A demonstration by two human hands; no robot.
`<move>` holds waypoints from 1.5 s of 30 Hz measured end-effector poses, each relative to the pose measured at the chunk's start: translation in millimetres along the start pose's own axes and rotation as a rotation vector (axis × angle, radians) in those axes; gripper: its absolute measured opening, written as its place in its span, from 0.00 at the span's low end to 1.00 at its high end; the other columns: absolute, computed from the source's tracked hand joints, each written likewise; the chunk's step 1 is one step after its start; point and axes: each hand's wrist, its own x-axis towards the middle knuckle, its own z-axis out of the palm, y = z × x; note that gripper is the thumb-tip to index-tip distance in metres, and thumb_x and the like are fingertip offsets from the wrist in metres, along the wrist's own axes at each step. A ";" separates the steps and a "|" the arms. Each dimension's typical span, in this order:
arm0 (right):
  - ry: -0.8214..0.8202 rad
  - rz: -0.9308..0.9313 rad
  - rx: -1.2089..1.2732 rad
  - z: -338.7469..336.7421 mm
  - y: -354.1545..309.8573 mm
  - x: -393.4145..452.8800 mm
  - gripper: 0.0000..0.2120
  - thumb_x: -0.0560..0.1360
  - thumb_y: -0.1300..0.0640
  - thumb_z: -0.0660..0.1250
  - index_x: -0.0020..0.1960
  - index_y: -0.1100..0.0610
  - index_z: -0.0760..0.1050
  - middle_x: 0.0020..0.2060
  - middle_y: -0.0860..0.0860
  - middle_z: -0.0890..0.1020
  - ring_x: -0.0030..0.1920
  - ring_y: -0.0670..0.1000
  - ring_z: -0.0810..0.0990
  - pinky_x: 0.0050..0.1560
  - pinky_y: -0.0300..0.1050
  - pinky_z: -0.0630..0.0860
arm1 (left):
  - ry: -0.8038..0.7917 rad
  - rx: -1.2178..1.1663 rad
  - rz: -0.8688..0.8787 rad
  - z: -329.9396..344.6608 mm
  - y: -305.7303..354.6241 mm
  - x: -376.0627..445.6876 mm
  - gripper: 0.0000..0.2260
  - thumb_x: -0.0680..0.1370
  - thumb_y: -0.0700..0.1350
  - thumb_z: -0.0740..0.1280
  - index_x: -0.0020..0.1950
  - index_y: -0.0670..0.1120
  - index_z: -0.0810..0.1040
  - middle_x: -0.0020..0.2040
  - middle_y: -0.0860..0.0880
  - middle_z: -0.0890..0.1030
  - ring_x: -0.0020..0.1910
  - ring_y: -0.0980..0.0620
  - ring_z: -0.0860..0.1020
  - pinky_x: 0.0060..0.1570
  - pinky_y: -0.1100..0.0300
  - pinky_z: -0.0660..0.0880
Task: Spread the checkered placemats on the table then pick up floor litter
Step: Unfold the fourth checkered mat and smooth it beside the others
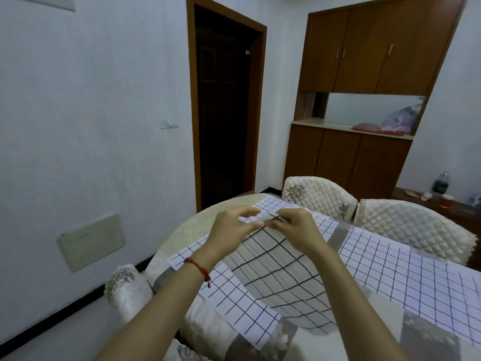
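At the centre of the frame we pinch the top edge of a checkered placemat [281, 272] between both hands, left hand [229, 230] and right hand [294, 230], lifted above the table [182, 230]. It looks thin, light and floppy, so corners seem the best hold. Two more placemats [390, 269] lie flat. No containers hold anything we can see.

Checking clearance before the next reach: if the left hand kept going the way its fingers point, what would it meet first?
The left hand points right, at the right hand, which pinches the same lifted placemat edge. It would likely meet those fingers first; the gap looks small, though depth is unclear.
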 end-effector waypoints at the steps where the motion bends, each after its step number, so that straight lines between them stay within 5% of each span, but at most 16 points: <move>1: -0.011 -0.002 -0.004 0.5 -0.8 -1.5 0.20 0.71 0.57 0.70 0.26 0.58 0.64 0.23 0.48 0.61 0.23 0.44 0.59 0.25 0.35 0.56 | -0.006 -0.001 0.009 4.0 2.3 0.2 0.13 0.72 0.46 0.70 0.56 0.47 0.79 0.50 0.54 0.79 0.50 0.59 0.74 0.45 0.76 0.66; 4: -0.025 0.001 0.001 0.2 -2.1 -5.8 0.22 0.73 0.58 0.69 0.25 0.55 0.61 0.22 0.46 0.61 0.23 0.44 0.60 0.26 0.34 0.56 | 0.017 -0.068 0.021 8.5 3.3 0.4 0.07 0.72 0.42 0.70 0.48 0.42 0.82 0.43 0.48 0.82 0.42 0.56 0.77 0.43 0.67 0.72; 10: 0.033 0.098 0.186 -0.7 -2.7 -12.1 0.11 0.70 0.60 0.71 0.31 0.53 0.75 0.25 0.46 0.73 0.25 0.39 0.69 0.29 0.30 0.66 | 0.050 -0.095 0.021 5.9 2.4 -1.6 0.04 0.73 0.41 0.70 0.44 0.42 0.82 0.37 0.51 0.80 0.37 0.60 0.77 0.37 0.76 0.72; 15: 0.074 0.112 0.229 1.8 -5.3 -12.2 0.08 0.70 0.59 0.72 0.33 0.53 0.76 0.28 0.46 0.77 0.28 0.38 0.74 0.35 0.33 0.71 | 0.076 -0.094 0.038 5.3 1.5 -2.5 0.05 0.74 0.42 0.69 0.45 0.42 0.82 0.40 0.49 0.81 0.39 0.60 0.77 0.39 0.76 0.72; 27: 0.144 0.207 0.341 3.1 -0.9 -16.7 0.14 0.66 0.55 0.75 0.36 0.65 0.75 0.32 0.58 0.74 0.35 0.52 0.71 0.38 0.47 0.69 | 0.198 -0.076 0.073 -2.0 -5.1 -3.1 0.05 0.74 0.40 0.68 0.45 0.41 0.82 0.39 0.53 0.79 0.41 0.64 0.74 0.41 0.80 0.69; 32: 0.287 0.296 0.305 -12.7 13.4 -18.8 0.09 0.69 0.57 0.73 0.32 0.55 0.76 0.32 0.52 0.79 0.37 0.51 0.76 0.38 0.43 0.73 | 0.209 -0.154 -0.024 -18.3 -20.0 5.1 0.03 0.74 0.40 0.67 0.45 0.43 0.81 0.38 0.53 0.79 0.42 0.56 0.78 0.45 0.68 0.73; 35: 0.365 0.334 0.266 -25.6 24.7 -18.9 0.06 0.70 0.56 0.71 0.34 0.54 0.78 0.36 0.53 0.81 0.41 0.54 0.79 0.45 0.49 0.77 | 0.203 -0.225 -0.078 -26.7 -27.6 8.8 0.03 0.74 0.39 0.67 0.44 0.44 0.81 0.39 0.51 0.80 0.43 0.52 0.78 0.46 0.63 0.74; 41: 0.524 0.369 0.183 -66.2 48.3 -29.3 0.04 0.72 0.58 0.69 0.43 0.58 0.80 0.41 0.54 0.82 0.45 0.52 0.79 0.45 0.42 0.76 | 0.248 -0.080 -0.134 -40.0 -53.1 11.0 0.03 0.74 0.40 0.68 0.45 0.43 0.81 0.44 0.47 0.76 0.44 0.52 0.74 0.43 0.68 0.68; 45: 0.571 0.418 0.115 -93.3 70.1 -41.0 0.05 0.72 0.57 0.69 0.44 0.58 0.80 0.43 0.56 0.82 0.46 0.54 0.79 0.49 0.48 0.76 | 0.276 -0.070 -0.245 -41.5 -69.0 10.7 0.03 0.74 0.39 0.67 0.43 0.42 0.81 0.38 0.44 0.78 0.38 0.48 0.75 0.45 0.57 0.73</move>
